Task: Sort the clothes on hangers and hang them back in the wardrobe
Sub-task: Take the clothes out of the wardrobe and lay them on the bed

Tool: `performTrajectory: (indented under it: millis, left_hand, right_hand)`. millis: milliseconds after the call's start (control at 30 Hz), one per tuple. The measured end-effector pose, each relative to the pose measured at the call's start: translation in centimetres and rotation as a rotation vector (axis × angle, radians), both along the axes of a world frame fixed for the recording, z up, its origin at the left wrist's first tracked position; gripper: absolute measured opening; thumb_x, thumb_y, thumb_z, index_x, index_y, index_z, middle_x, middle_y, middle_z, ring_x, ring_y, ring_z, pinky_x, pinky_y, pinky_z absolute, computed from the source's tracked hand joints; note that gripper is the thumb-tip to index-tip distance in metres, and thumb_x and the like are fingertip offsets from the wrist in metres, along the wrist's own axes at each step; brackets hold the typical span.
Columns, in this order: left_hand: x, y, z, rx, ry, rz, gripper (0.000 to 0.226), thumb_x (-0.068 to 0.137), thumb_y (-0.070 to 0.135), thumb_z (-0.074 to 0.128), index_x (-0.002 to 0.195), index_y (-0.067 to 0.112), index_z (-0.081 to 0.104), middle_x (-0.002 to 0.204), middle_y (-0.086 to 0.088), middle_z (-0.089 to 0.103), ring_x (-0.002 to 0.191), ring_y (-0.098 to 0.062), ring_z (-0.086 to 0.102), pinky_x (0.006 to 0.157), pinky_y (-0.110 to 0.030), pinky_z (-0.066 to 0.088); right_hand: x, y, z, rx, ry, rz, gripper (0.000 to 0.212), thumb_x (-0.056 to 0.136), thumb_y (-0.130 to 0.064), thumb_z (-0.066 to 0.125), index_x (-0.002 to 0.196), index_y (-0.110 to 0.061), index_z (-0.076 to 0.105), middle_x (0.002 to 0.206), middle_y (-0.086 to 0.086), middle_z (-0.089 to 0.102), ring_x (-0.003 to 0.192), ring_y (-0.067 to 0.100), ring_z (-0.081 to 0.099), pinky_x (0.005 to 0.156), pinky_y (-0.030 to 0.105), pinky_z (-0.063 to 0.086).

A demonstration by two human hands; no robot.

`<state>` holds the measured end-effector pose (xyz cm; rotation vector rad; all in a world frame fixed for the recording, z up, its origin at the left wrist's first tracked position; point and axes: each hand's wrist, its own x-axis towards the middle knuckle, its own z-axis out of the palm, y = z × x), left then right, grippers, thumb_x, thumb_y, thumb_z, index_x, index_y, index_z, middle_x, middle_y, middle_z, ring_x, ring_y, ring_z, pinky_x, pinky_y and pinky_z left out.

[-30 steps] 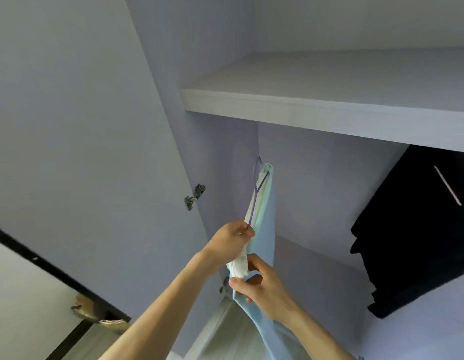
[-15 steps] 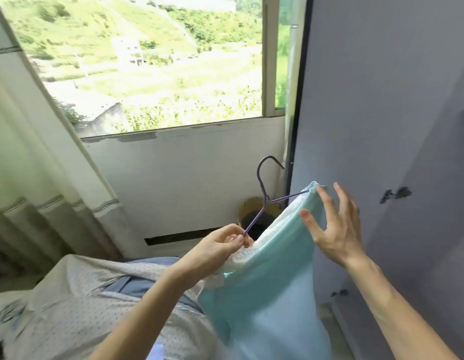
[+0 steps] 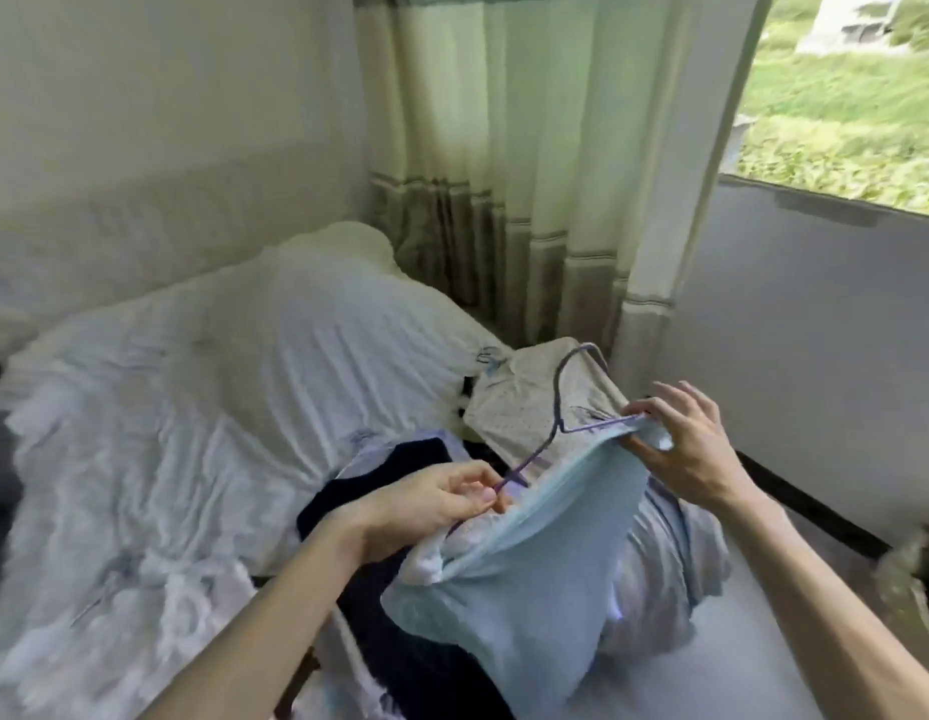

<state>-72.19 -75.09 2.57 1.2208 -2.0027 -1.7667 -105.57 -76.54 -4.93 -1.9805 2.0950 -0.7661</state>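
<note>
Purple wire hanger (image 3: 557,407) sits btwn both hands: left hand (image 3: 431,506) pinches its near arm, right hand (image 3: 696,449) pinches pale-blue garment (image 3: 529,589) over far end. Dressing step, prob.; next, seat fabric w/ even pull.

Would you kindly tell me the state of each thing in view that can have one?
purple wire hanger: held up over the bed, partly inside the garment.
light blue garment: bunched, partly on the hanger.
left hand: pinches one hanger arm.
right hand: pinches the garment's edge at the hanger's other end.
dotted shirt: lying on the bed.
dark garment: lying on the bed.
curtain: hanging gathered beside the window.
</note>
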Motion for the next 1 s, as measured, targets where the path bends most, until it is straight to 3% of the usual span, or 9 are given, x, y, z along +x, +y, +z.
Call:
performTrajectory:
  millis: [67,133,233,433,567,700,833,900,1000]
  left_hand:
    - [4.7,1.8,0.4,0.022,0.002,0.155,0.023,0.105,0.016,0.049,0.09,0.021,0.066,0.125,-0.007,0.068,0.126,-0.015,0.058,0.113,-0.033,0.04]
    - [8.7,4.3,1.1,0.046,0.021,0.299,0.02,0.105,0.01,0.046,0.092,0.013,0.061,0.129,-0.011,0.066,0.127,-0.01,0.057,0.11,-0.025,0.04]
    - [13.7,8.9,2.0,0.062,0.076,0.504,0.017,0.104,0.011,0.047,0.094,0.01,0.06,0.129,-0.011,0.066,0.127,-0.012,0.057,0.113,-0.03,0.038]
    - [21.0,19.5,4.7,-0.013,0.001,0.871,0.018,0.099,0.023,0.053,0.099,0.006,0.058,0.128,-0.003,0.068,0.131,-0.014,0.054,0.118,-0.039,0.031]
    - [25.2,26.8,6.1,-0.1,-0.188,1.108,0.022,0.094,0.036,0.054,0.092,0.017,0.065,0.125,0.005,0.07,0.13,-0.014,0.054,0.115,-0.039,0.032]
    - [27.1,31.7,6.7,-0.205,-0.458,1.294,0.024,0.105,0.026,0.049,0.087,0.028,0.066,0.113,0.01,0.072,0.115,-0.006,0.061,0.092,-0.021,0.045]
    - [28.1,33.4,6.1,-0.436,-0.849,1.428,0.021,0.104,0.028,0.046,0.091,0.026,0.061,0.093,0.008,0.069,0.086,-0.016,0.061,0.076,-0.035,0.047]
    - [28.7,33.2,6.4,-0.518,-0.995,1.483,0.018,0.105,0.03,0.044,0.097,0.027,0.061,0.087,0.012,0.064,0.084,-0.019,0.058,0.069,-0.033,0.043]
    - [30.7,32.1,7.1,-0.62,-1.17,1.529,0.02,0.104,0.039,0.041,0.104,0.033,0.06,0.089,0.012,0.064,0.087,-0.026,0.06,0.073,-0.036,0.047]
  right_hand:
    - [5.1,-2.6,0.3,-0.063,-0.046,0.158,0.04,0.084,-0.062,0.063,0.108,-0.031,0.068,0.12,0.001,0.065,0.124,0.033,0.051,0.107,0.037,0.034]
    - [10.3,-4.1,1.2,-0.085,-0.108,0.274,0.032,0.086,-0.047,0.067,0.112,-0.029,0.068,0.119,0.0,0.065,0.116,0.031,0.054,0.099,0.034,0.037]
    - [17.4,-4.9,2.7,-0.034,-0.192,0.422,0.034,0.086,-0.034,0.073,0.119,-0.026,0.066,0.121,0.003,0.062,0.116,0.03,0.051,0.097,0.035,0.037]
    - [29.0,-2.8,4.8,0.06,-0.305,0.804,0.03,0.088,-0.044,0.068,0.117,-0.037,0.063,0.109,-0.005,0.06,0.093,0.018,0.056,0.083,0.035,0.046]
    - [35.9,0.2,5.5,0.114,-0.344,1.003,0.03,0.088,-0.048,0.066,0.116,-0.038,0.063,0.105,-0.006,0.06,0.091,0.012,0.053,0.08,0.027,0.038]
    - [40.8,3.1,5.7,0.137,-0.323,1.161,0.029,0.089,-0.05,0.064,0.115,-0.035,0.063,0.103,-0.004,0.061,0.095,0.008,0.05,0.081,0.024,0.036]
    - [43.8,5.1,6.1,0.136,-0.33,1.249,0.029,0.09,-0.051,0.062,0.115,-0.036,0.062,0.103,-0.004,0.061,0.094,0.011,0.052,0.078,0.02,0.034]
    - [44.7,5.8,6.7,0.102,-0.353,1.27,0.029,0.091,-0.049,0.061,0.118,-0.038,0.06,0.102,-0.006,0.059,0.092,0.01,0.05,0.077,0.017,0.032]
    - [46.0,5.9,7.6,0.064,-0.426,1.272,0.027,0.093,-0.045,0.061,0.119,-0.038,0.06,0.104,-0.006,0.061,0.09,0.006,0.047,0.076,0.016,0.032]
